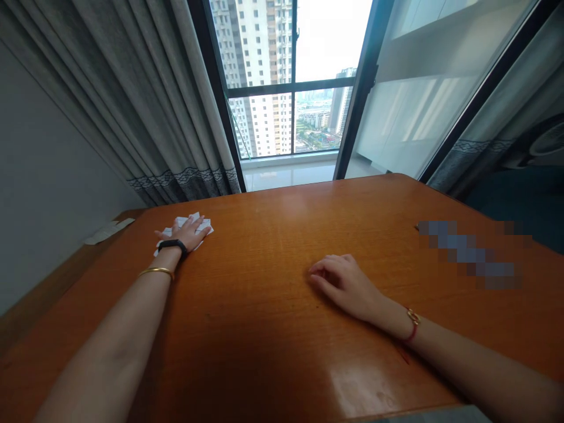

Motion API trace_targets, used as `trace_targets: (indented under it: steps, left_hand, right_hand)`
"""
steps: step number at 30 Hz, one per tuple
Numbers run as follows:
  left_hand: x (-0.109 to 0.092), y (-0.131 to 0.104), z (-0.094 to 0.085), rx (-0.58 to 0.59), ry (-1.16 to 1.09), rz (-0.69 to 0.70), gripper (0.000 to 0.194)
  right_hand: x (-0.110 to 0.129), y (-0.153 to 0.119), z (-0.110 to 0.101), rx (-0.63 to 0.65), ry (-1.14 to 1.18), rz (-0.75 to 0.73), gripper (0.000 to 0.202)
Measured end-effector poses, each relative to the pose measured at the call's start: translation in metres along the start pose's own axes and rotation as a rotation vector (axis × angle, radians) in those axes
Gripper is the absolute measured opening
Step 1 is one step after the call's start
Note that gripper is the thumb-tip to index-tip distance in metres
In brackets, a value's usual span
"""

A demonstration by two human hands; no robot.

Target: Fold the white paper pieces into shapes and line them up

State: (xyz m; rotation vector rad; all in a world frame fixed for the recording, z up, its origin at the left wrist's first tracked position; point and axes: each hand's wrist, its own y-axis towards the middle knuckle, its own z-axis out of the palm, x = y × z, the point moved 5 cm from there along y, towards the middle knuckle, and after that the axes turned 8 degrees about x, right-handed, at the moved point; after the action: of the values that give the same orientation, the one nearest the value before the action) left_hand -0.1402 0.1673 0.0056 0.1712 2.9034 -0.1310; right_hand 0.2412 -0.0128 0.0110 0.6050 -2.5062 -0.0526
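My left hand (189, 234) lies flat with its fingers spread over several white paper pieces (205, 225) near the far left of the wooden table (259, 305). The papers stick out around the fingers, and much of them is hidden under the palm. A black band and a gold bangle are on that wrist. On the bare wood right of the middle rests my right hand (346, 285), loosely curled, with a gap between thumb and fingers. Nothing shows in it. Its wrist wears a red cord with a gold piece.
A blurred-out patch (467, 249) covers something on the table at the right. Beyond the left edge, a white strip (109, 231) lies on a wooden ledge. Grey curtains (176, 117) and a window (293, 88) stand behind the table. A grey corner (440, 415) shows at the near edge.
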Motion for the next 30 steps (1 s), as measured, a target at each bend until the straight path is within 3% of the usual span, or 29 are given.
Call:
trace_targets:
  steps: [2,6,9,12,14,18,21,26,30]
  left_hand:
    - [-0.009,-0.005,-0.006,-0.084,0.032,-0.044,0.071]
    - [-0.053,-0.034,-0.013,-0.28,-0.026,-0.065,0.063]
    - [-0.099,-0.067,-0.004,-0.179,-0.138,0.069,0.058]
    - [-0.146,-0.105,0.01,0.01,-0.191,0.355,0.049]
    - [-0.166,-0.126,0.018,0.068,-0.2,0.49,0.044]
    - [-0.172,-0.14,0.026,-0.017,-0.018,0.475,0.033]
    - [-0.17,-0.141,0.031,-0.024,0.147,0.48,0.036]
    - [-0.168,-0.142,0.032,-0.082,0.222,0.499,0.038]
    - [-0.169,-0.143,0.035,-0.064,0.231,0.527,0.037]
  right_hand:
    - [0.001,-0.001,0.003,0.028,-0.004,-0.013,0.015]
    - [-0.004,0.0,0.006,0.043,-0.006,-0.007,0.015]
    - [-0.006,0.006,0.004,0.055,-0.018,0.015,0.016]
    - [-0.005,0.015,0.001,0.106,-0.074,0.042,0.019]
    - [-0.003,0.02,-0.001,0.147,-0.102,0.066,0.021]
    - [-0.004,0.024,0.0,0.118,-0.095,0.104,0.021]
    - [-0.006,0.021,0.004,0.06,-0.092,0.036,0.018]
    - [-0.007,0.018,0.009,0.072,0.005,-0.057,0.018]
    - [-0.006,0.016,0.008,0.078,0.048,-0.082,0.017]
